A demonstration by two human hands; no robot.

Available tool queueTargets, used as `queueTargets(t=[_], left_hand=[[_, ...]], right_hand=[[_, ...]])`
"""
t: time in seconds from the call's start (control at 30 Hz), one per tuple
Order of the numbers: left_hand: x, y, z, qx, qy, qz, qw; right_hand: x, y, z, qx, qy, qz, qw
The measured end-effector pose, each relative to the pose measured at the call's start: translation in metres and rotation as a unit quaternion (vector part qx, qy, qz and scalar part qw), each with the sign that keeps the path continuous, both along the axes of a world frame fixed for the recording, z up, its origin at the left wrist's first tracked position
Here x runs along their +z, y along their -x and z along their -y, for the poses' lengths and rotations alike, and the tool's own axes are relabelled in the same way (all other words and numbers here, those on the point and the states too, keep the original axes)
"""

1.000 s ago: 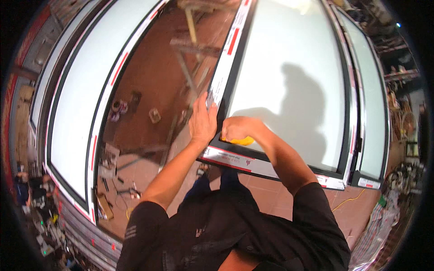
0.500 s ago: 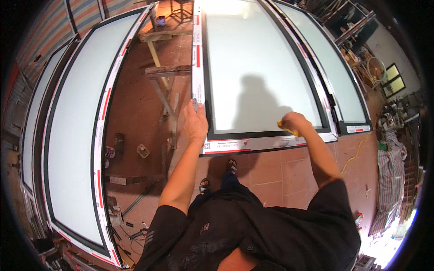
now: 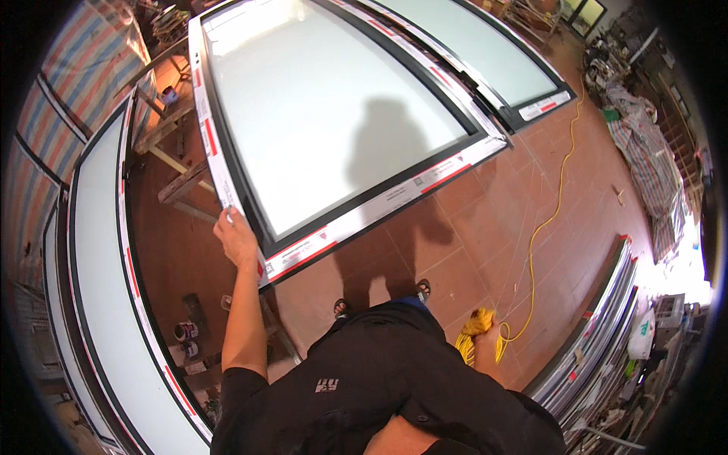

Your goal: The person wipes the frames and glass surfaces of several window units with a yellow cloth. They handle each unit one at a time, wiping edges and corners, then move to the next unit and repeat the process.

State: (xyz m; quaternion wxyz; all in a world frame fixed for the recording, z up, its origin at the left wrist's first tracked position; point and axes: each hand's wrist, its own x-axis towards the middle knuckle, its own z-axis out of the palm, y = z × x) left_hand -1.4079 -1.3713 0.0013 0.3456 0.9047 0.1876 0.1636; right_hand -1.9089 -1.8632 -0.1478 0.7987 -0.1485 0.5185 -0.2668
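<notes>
A large framed glass panel (image 3: 356,114), frosted white with a black inner border and printed protective film on its frame, lies raised in front of me. My left hand (image 3: 238,239) grips its left edge near the close corner, fingers curled over the frame. Low on the right, my right hand (image 3: 491,336) is away from the panel. It appears closed around a yellow object (image 3: 478,321), whose kind I cannot make out. Loops of yellow cord lie just beside and behind this hand, partly covering the view of it.
A yellow cable (image 3: 562,178) runs across the tiled floor. Another framed panel (image 3: 102,227) stands at left, one (image 3: 478,45) lies beyond the main panel. Wooden trestles (image 3: 186,182) sit at left. Long metal profiles (image 3: 595,326) lie at lower right, near striped sheeting (image 3: 644,163).
My right hand has left the panel's near edge and dropped to the lower right. My left hand still holds the left edge. The view has turned to the right.
</notes>
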Motion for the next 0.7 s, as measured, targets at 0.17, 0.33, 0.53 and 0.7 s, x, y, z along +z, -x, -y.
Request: queueTargets(t=[0.17, 0.33, 0.53, 0.7], left_hand=[[-0.001, 0.0, -0.001, 0.0, -0.053, 0.007, 0.999], [0.014, 0.022, 0.049, 0.098, -0.207, -0.007, 0.973], [0.022, 0.058, 0.213, -0.166, -0.141, 0.13, 0.967], [0.019, 0.078, 0.329, -0.254, -0.077, 0.097, 0.959]], right_hand=[[-0.037, 0.089, -0.009, -0.097, -0.144, -0.089, 0.981], [-0.035, 0.106, 0.069, -0.081, -0.138, -0.106, 0.981], [-0.02, 0.073, 0.216, -0.089, -0.102, -0.069, 0.988], [0.002, 0.013, 0.311, -0.029, -0.024, -0.037, 0.999]])
